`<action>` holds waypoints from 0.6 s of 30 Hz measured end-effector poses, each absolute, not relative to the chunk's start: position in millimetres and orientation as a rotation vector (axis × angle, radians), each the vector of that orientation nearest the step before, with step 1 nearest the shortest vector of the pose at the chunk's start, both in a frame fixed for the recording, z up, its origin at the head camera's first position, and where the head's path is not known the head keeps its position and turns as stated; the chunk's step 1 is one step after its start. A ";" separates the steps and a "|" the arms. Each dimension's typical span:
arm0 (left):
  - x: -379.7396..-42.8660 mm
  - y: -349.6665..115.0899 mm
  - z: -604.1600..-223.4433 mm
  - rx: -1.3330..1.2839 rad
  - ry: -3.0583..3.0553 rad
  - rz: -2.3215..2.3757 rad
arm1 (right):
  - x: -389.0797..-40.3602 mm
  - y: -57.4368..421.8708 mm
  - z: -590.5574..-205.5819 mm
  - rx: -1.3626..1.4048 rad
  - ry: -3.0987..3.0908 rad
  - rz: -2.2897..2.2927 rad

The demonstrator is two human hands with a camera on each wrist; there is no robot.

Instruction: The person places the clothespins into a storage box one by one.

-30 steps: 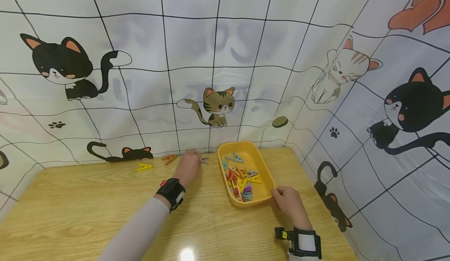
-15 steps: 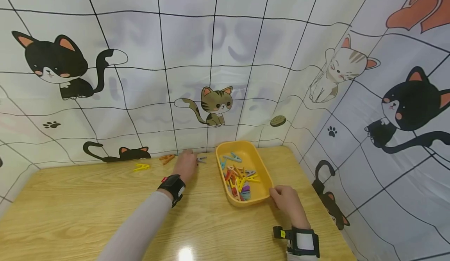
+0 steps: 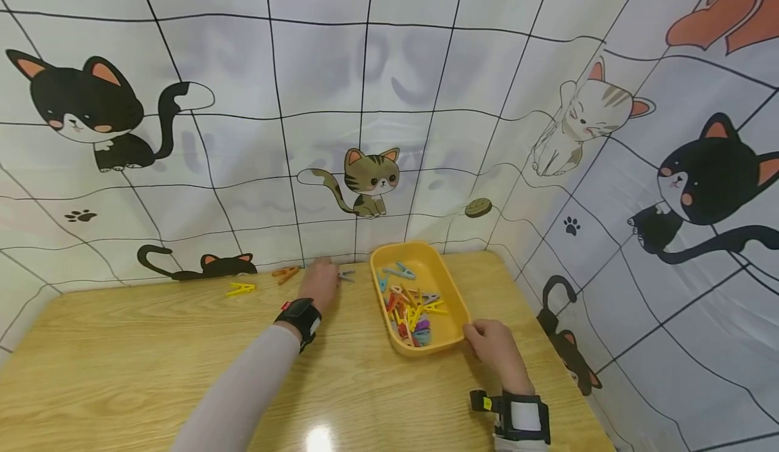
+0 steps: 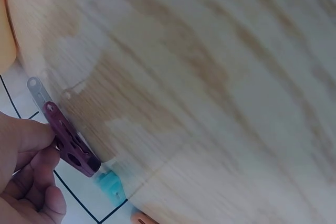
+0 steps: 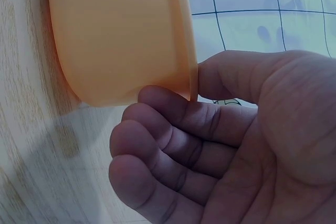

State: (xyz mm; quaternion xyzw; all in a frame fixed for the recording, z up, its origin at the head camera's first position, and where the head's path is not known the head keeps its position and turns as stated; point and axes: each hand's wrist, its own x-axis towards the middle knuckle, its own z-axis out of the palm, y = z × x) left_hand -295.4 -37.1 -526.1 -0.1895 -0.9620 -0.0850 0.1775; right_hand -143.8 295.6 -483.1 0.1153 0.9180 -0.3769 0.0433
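Note:
At the table's back edge, my left hand (image 3: 319,283) pinches a purple clothespin (image 4: 70,140) between thumb and curled fingers; the hand hides it in the head view. A grey clothespin (image 4: 38,92) lies right beside it, and a teal clothespin (image 4: 111,186) sits by its other end. My right hand (image 3: 494,350) grips the near right corner of a yellow plastic tray (image 3: 438,276), thumb on one side of the rim and index finger on the other. Red, yellow, blue, purple and other clothespins (image 3: 416,317) lie heaped inside the tray.
Left of my left hand, an orange clothespin (image 3: 285,274) and a yellow clothespin (image 3: 241,289) lie along the back edge of the wooden table (image 3: 152,357). A white curtain (image 3: 243,147) printed with cats and grid lines hangs behind and to the right.
The head view has shifted slightly, so everything sits a little further left in it. My left hand stays at the same spot by the grey clothespin, and my right hand keeps holding the tray.

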 end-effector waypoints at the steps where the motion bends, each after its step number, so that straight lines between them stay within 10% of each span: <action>1: -295.9 -37.7 -526.4 -0.540 -2.723 -0.232 | -143.7 295.5 -483.0 0.352 2.806 -1.154; 18: -284.5 -40.9 -507.0 -0.625 -2.576 -0.261 | -144.8 295.8 -485.6 0.365 2.803 -1.154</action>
